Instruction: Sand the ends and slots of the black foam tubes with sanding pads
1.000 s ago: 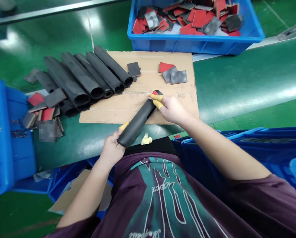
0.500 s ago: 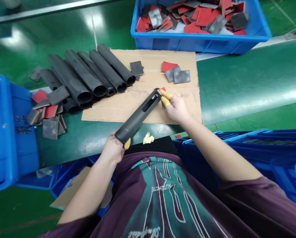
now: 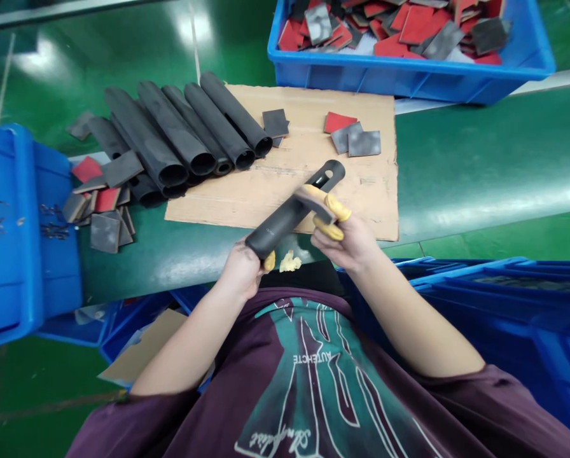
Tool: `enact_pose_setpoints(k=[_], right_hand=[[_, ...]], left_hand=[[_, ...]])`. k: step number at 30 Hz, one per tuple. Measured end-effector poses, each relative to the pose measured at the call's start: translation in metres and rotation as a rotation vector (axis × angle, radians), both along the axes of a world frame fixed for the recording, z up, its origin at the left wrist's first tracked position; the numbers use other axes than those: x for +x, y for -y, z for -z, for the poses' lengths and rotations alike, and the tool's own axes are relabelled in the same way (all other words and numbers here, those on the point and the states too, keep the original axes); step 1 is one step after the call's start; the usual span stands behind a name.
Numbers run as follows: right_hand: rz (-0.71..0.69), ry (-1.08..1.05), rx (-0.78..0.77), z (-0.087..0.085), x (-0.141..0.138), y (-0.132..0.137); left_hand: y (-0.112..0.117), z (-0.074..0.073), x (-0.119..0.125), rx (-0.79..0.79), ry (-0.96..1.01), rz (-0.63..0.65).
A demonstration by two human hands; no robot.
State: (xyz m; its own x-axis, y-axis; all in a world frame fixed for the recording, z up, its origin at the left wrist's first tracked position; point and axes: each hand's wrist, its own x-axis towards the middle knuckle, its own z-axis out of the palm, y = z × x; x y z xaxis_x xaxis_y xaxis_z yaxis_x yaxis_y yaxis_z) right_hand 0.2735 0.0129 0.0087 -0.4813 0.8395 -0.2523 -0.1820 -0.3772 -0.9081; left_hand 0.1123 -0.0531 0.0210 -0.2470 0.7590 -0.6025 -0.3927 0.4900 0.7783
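My left hand (image 3: 242, 270) grips the near end of a black tube (image 3: 285, 216) that slants up and to the right above the cardboard sheet (image 3: 285, 184). A slot shows near the tube's far end. My right hand (image 3: 345, 235), with yellow finger cots, pinches a small grey pad (image 3: 313, 196) and presses it against the tube's middle. Several more black tubes (image 3: 189, 137) lie side by side at the left of the cardboard. Loose pads, one red (image 3: 338, 121) and two grey (image 3: 364, 142), rest on the cardboard's far right.
A blue bin (image 3: 409, 73) full of red and grey pads stands at the back right. More pads (image 3: 101, 203) lie piled on the green table at left beside a blue crate (image 3: 13, 229). Blue crates (image 3: 504, 299) sit at my right. A yellow scrap (image 3: 292, 261) lies near the table's edge.
My right hand moved from the tube's far end to its middle and now holds a grey pad against it. The tube rose and came nearer to me.
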Motion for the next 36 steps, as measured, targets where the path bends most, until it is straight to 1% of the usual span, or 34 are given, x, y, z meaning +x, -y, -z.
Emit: enact_pose_setpoints(k=[3,7,9,12,13,16,18,21,26,29,31,33,36], right_hand=[[0.037,-0.085,-0.101,-0.002,0.012,-0.008],[0.226,-0.149,-0.152,-0.008,0.022,-0.012],[0.285,-0.118,-0.144,-0.011,0.025,-0.012],[0.321,-0.066,-0.173,-0.014,0.03,-0.012],[0.331,-0.095,-0.189,-0.015,0.032,-0.012],[0.356,-0.294,-0.243,-0.018,0.036,-0.013],[0.376,-0.39,-0.297,-0.02,0.036,-0.014],[0.421,-0.401,-0.35,-0.02,0.034,-0.015],[0.477,-0.29,-0.3,-0.019,0.028,-0.014],[0.468,-0.224,-0.229,-0.018,0.025,-0.012],[0.487,-0.187,-0.175,-0.016,0.023,-0.011],[0.529,-0.149,-0.131,-0.014,0.021,-0.012],[0.567,-0.089,-0.093,-0.013,0.018,-0.015]], left_hand=[[-0.001,0.004,0.001,0.033,-0.03,-0.005],[-0.006,0.011,0.003,0.103,-0.032,0.022],[-0.01,0.012,0.003,0.118,-0.049,0.019],[-0.018,0.01,0.004,0.137,-0.07,0.032],[-0.021,0.009,0.003,0.147,-0.076,0.043],[-0.03,0.005,0.003,0.17,-0.099,0.077],[-0.036,0.003,0.003,0.169,-0.116,0.086],[-0.045,0.005,0.001,0.195,-0.143,0.11],[-0.068,0.011,-0.008,0.283,-0.178,0.157],[-0.085,0.013,-0.014,0.305,-0.17,0.175],[-0.094,0.016,-0.017,0.328,-0.155,0.212],[-0.098,0.021,-0.019,0.351,-0.134,0.231],[-0.096,0.032,-0.023,0.356,-0.101,0.197]])
